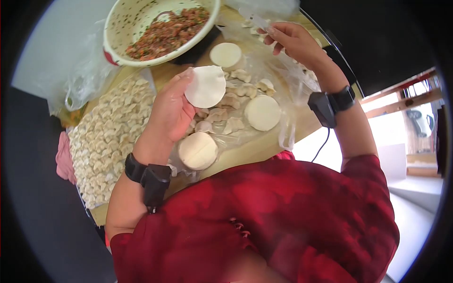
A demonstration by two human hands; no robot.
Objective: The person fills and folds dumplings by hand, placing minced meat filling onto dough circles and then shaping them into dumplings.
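Observation:
My left hand (173, 106) is closed on the edge of a round dumpling wrapper (206, 87), held flat above the table. Higher up on the right, my right hand (295, 42) grips a pale, flat stick (259, 21) between thumb and fingers. The far end of that stick blends into clear plastic. Around the hands lie stacks of round wrappers: one stack (226, 55) beyond the held wrapper, another stack (263, 113) to its right and a third stack (198, 151) nearer my body. Folded dumplings (241, 75) and loose dough pieces (233, 125) lie between them.
A white bowl (109, 35) with chopped filling (172, 33) stands at the back left. Many rows of dumplings (111, 139) cover the left side. Plastic bags (87, 75) lie at the back left, and more plastic film (297, 75) is on the right. A pink cloth (65, 158) hangs at the left edge.

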